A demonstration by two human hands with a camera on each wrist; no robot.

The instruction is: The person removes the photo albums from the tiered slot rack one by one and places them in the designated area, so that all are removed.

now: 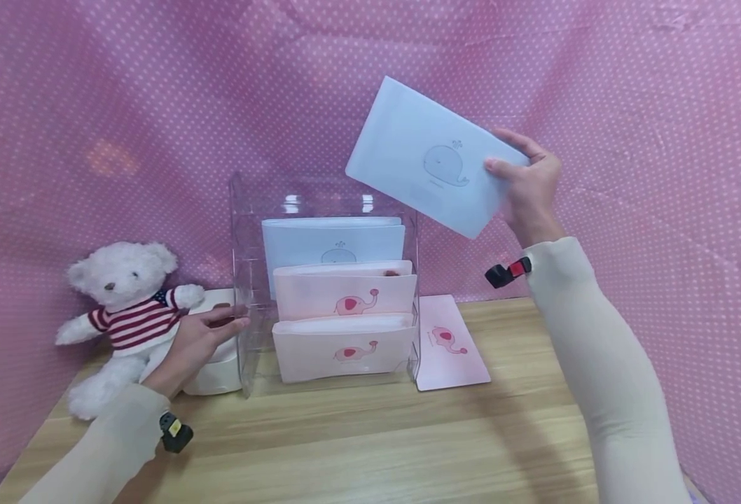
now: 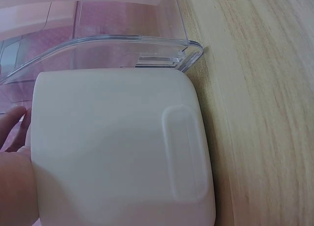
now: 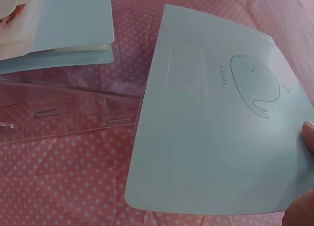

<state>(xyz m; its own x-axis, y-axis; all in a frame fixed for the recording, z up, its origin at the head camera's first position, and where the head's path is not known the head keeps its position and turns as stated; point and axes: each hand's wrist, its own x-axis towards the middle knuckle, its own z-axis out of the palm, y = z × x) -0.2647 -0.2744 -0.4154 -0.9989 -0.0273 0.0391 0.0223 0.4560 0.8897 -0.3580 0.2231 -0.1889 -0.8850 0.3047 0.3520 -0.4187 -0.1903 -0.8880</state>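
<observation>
My right hand [image 1: 534, 185] holds a light blue notebook [image 1: 433, 154] by one end, thumb on the whale cover. The notebook is tilted in the air above the right side of a clear plastic rack [image 1: 251, 357]. In the right wrist view the whale drawing [image 3: 255, 86] faces the camera. Standing in the rack's tiers are a blue whale notebook [image 1: 295, 245] at the back and pink elephant notebooks [image 1: 307, 294] in front. Beside the rack's left wall, my left hand [image 1: 197, 343] reaches over a white container [image 1: 216, 378], its fingertips against the clear wall.
A white teddy bear [image 1: 125, 287] in a striped shirt sits left of the container. On the wooden table [image 1: 370, 441], a pink elephant notebook [image 1: 449, 343] lies right of the rack. Pink dotted cloth [image 1: 156, 84] hangs behind everything.
</observation>
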